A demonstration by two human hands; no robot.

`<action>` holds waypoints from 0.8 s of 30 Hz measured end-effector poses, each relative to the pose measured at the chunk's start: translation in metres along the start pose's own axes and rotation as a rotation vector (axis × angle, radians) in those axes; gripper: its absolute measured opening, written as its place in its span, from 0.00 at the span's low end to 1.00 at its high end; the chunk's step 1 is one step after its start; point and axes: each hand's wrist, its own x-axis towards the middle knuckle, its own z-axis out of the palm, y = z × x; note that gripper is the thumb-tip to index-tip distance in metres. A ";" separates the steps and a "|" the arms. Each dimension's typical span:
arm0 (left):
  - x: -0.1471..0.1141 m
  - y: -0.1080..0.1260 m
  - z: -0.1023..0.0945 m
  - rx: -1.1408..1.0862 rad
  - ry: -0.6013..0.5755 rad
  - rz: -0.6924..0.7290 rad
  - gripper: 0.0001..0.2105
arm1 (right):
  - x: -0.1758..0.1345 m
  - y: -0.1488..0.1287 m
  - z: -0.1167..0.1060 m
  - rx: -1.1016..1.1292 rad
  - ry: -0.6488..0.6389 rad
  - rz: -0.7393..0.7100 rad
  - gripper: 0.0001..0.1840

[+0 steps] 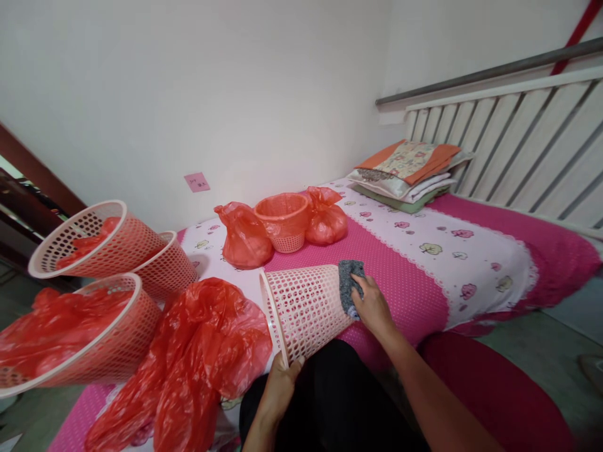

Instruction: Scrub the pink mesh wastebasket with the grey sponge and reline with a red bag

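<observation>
A pale pink mesh wastebasket [306, 304] lies on its side at the front of the bed, its mouth facing left. My left hand [279, 383] grips its rim from below, the thumb over the edge. At the other end, my right hand [373, 307] presses a grey cleaning cloth [349, 285] against the basket's base. Left of the basket spreads a crumpled red plastic bag [202, 364], close to the rim.
More pink baskets [127, 245] with red bags inside crowd the left. By the wall stand a red-lined basket [288, 242] and two tied red bags [242, 235]. Folded bedding [409, 169] lies near the white headboard [509, 138]. A dark red stool [490, 389] is at lower right.
</observation>
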 end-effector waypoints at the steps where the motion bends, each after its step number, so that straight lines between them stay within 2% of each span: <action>1: 0.000 0.000 0.000 0.004 -0.001 0.007 0.25 | -0.001 0.001 0.000 0.010 -0.001 0.002 0.22; 14: -0.001 0.001 0.000 0.014 0.007 -0.012 0.27 | -0.010 0.009 0.003 0.129 0.065 0.044 0.22; 24: -0.002 0.002 0.000 0.003 -0.018 0.011 0.22 | -0.022 0.009 0.001 0.154 0.086 0.086 0.23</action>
